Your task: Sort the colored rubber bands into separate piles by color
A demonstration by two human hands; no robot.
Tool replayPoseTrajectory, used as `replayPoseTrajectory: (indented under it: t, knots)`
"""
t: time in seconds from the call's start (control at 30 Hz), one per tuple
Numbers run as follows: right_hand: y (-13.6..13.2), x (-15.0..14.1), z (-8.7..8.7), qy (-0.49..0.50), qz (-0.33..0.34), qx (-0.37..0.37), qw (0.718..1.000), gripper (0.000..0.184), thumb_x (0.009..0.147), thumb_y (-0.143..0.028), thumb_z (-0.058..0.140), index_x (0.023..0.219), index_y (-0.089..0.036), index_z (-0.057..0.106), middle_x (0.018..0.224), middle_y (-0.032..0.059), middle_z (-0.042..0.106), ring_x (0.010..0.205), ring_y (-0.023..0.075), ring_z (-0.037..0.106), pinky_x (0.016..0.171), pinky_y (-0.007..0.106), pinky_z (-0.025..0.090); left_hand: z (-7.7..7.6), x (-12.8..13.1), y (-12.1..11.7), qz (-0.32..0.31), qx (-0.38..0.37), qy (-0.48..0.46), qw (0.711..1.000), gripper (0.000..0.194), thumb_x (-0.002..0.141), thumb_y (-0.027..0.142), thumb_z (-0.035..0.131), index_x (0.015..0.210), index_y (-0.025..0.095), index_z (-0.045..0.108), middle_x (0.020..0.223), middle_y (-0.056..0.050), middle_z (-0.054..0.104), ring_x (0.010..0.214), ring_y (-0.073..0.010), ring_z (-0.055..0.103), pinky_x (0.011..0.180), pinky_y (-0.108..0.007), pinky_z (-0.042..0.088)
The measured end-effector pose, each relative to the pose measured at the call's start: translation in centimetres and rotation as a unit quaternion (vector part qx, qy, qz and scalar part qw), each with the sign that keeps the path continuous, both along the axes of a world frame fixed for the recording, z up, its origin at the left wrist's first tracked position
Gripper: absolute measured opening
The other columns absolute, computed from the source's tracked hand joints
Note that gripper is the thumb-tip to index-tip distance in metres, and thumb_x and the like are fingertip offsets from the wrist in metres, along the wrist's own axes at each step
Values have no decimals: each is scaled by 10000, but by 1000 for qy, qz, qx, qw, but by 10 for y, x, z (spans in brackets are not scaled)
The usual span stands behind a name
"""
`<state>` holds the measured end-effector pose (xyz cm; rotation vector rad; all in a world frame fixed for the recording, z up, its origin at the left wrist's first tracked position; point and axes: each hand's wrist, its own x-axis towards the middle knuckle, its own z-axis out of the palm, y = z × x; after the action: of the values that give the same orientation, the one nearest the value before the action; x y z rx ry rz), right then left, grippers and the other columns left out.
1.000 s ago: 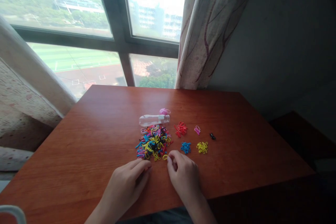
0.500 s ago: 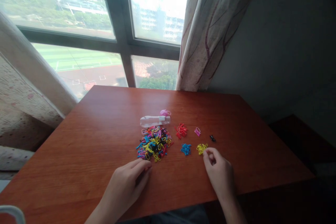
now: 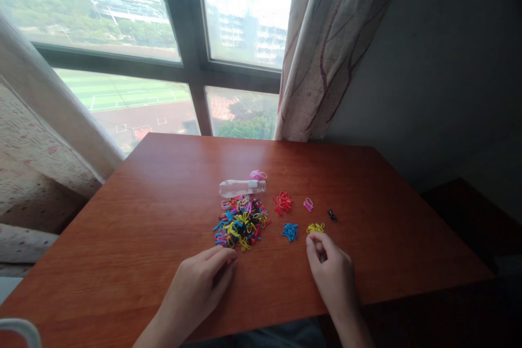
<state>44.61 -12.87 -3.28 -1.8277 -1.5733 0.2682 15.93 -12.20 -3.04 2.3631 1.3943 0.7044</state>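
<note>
A mixed heap of small coloured loops, which look like hair ties, lies in the middle of the table. My left hand rests at the heap's near edge with its fingers pinched together; what they may hold is hidden. Just in front of the small yellow pile is my right hand, thumb and forefinger closed, their tips too small to read. A blue pile sits left of it. Farther back are a red pile, a few pink loops and a black piece.
Behind the heap a clear plastic bottle lies on its side, with a pink item beyond its neck. The brown wooden table meets a window with curtains. A white curved object shows at lower left.
My right hand has moved slightly left and toward me, away from the yellow pile. My left hand stays by the heap, and the view has shifted a little.
</note>
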Motion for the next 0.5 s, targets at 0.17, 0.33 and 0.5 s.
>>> replayPoseTrajectory:
  t: [0.17,0.33,0.5]
  knots:
    - [-3,-39,-1,2,93,-9,996,214,955,-279,472,832,-219,636,683,2,661,594,151,627,586,235,388,2,1,0,-3,-8,4,1000,150,950,218,467,923,245,612,830,8,707,714,-149,686,620,-223,476]
    - [-1,-65,0,-34,143,0,989,180,929,-181,474,850,-219,631,723,-2,671,634,148,621,619,242,354,4,3,0,2,-5,-1,1000,143,950,214,474,933,248,612,835,13,705,725,-146,686,634,-222,476]
    - [3,-76,2,-60,155,-2,986,158,892,-145,508,817,-222,623,693,-10,655,652,151,614,614,252,319,4,4,1,3,-12,8,1000,154,954,226,470,927,247,620,837,7,705,727,-148,686,638,-221,477]
